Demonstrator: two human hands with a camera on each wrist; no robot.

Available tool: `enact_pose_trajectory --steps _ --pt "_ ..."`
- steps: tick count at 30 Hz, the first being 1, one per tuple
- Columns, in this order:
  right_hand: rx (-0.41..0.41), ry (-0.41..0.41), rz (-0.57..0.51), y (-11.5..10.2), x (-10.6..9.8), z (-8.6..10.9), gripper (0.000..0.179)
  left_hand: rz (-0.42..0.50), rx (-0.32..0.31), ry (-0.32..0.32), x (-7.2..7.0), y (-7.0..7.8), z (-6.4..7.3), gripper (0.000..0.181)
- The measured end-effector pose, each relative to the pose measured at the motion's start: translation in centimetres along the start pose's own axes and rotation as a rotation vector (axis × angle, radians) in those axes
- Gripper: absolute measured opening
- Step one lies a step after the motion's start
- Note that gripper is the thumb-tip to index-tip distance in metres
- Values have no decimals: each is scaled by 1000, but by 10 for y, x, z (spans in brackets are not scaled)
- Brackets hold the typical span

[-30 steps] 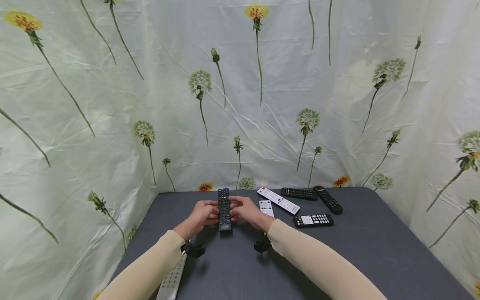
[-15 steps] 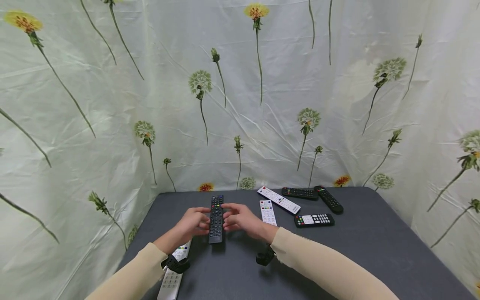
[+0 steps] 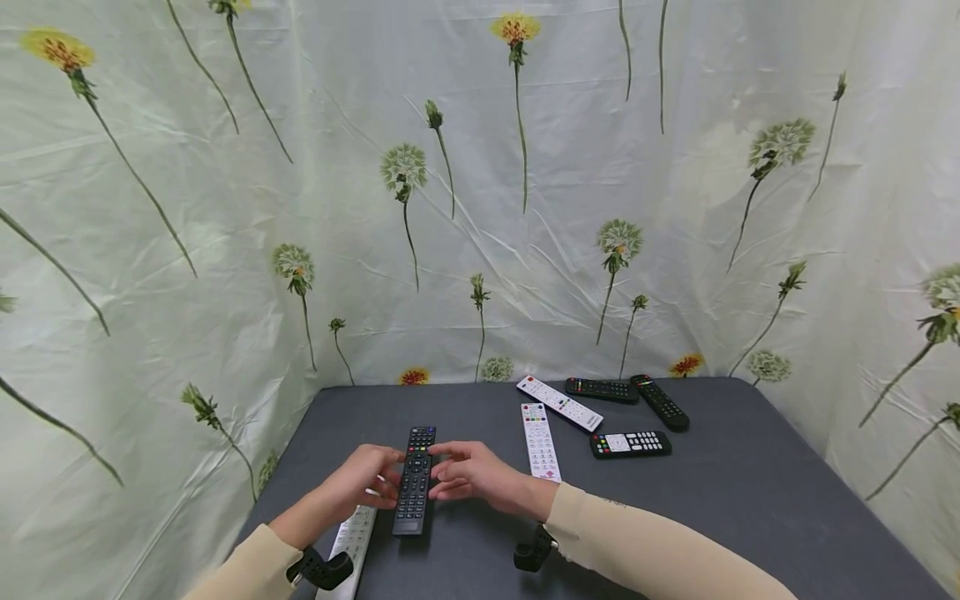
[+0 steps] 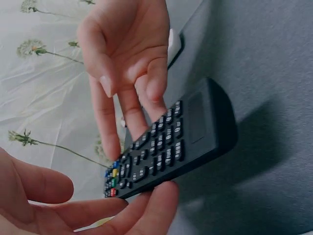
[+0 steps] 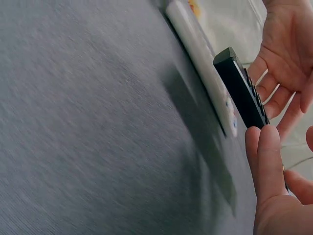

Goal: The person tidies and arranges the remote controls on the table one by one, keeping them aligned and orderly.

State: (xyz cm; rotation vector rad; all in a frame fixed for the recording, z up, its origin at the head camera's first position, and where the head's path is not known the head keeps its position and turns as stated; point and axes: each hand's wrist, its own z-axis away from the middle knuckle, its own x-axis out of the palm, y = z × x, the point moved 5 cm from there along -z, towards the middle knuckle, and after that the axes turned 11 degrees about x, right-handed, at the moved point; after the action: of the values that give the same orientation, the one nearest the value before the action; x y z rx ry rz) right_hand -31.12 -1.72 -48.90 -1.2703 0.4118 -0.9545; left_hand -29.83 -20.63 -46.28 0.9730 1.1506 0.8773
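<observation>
A black remote control (image 3: 414, 487), its buttons facing up, is held between my two hands just above the dark table; in the right wrist view its shadow lies apart from it. My left hand (image 3: 366, 479) touches the left edge, fingertips reaching under the side in the left wrist view (image 4: 161, 200). From the other side, the fingertips of my right hand (image 3: 480, 482) touch the right edge. Both thumbs stand off the remote, and the fingers are extended rather than wrapped round it. Partly behind my left hand and wrist lies a long white remote (image 3: 354, 542).
Right of my right hand lies a white remote (image 3: 540, 442). Farther back are another white remote (image 3: 558, 402), a black one with a white pad (image 3: 630, 443) and two black remotes (image 3: 602, 389). A flowered curtain (image 3: 480, 208) hangs behind the table (image 3: 750, 500).
Both hands have brought the black remote nearer and to the left, toward the long white remote. The white remote beside the right hand now shows in full.
</observation>
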Motion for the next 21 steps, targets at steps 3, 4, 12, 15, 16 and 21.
enact_pose_trajectory --steps 3,4,12,15,16,21 --pt "24 -30 -3 7 5 3 50 -38 -35 -25 1 -3 7 49" --pt "31 -42 0 9 6 4 50 -55 -48 -33 1 -4 9 49" --pt "110 -95 -15 25 14 9 49 -113 -122 -90 5 -9 23 50" --pt "144 -104 -4 29 15 9 48 -114 -134 -95 7 -11 26 49" --pt "158 -105 8 30 15 9 48 -111 -135 -93 7 -11 26 49" --pt "202 -103 57 31 16 11 48 -71 -116 -59 10 -12 27 52"
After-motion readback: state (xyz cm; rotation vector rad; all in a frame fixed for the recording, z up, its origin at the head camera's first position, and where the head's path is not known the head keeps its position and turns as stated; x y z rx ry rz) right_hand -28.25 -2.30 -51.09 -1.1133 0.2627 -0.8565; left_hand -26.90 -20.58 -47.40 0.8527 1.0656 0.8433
